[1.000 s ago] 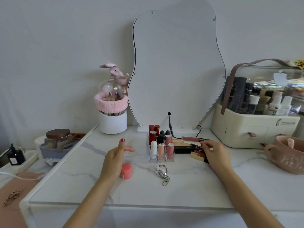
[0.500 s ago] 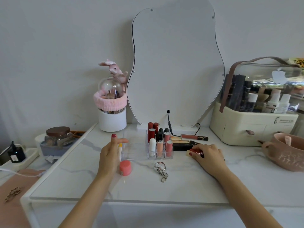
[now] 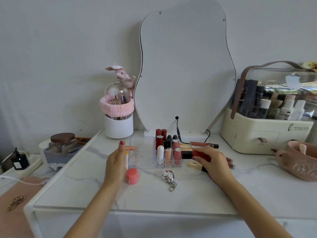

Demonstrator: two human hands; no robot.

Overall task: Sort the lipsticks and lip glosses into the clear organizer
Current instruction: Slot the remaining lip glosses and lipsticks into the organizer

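Note:
The clear organizer (image 3: 141,161) stands mid-table, its right slots filled with several upright lipsticks (image 3: 168,156) and its left compartments bare. My left hand (image 3: 116,162) rests flat against the organizer's left wall, thumb on its rim. My right hand (image 3: 211,159) is just right of the organizer, fingers closed on a red lipstick tube (image 3: 199,153) held a little above the table. Loose tubes lie around that hand: a gold-and-black lipstick (image 3: 194,165), a pink lip gloss (image 3: 203,144) farther back, and pink tubes (image 3: 230,162) behind the hand.
A small pink jar (image 3: 132,176) and a silver keychain (image 3: 169,180) lie in front of the organizer. A wavy mirror (image 3: 185,71) leans at the back, a white brush holder (image 3: 118,124) on its left, a cream cosmetics case (image 3: 267,133) and pink bowl (image 3: 301,162) on the right.
My right hand has closed on a red lipstick tube from the loose pile and lifted it slightly. My left hand has settled against the organizer's left side.

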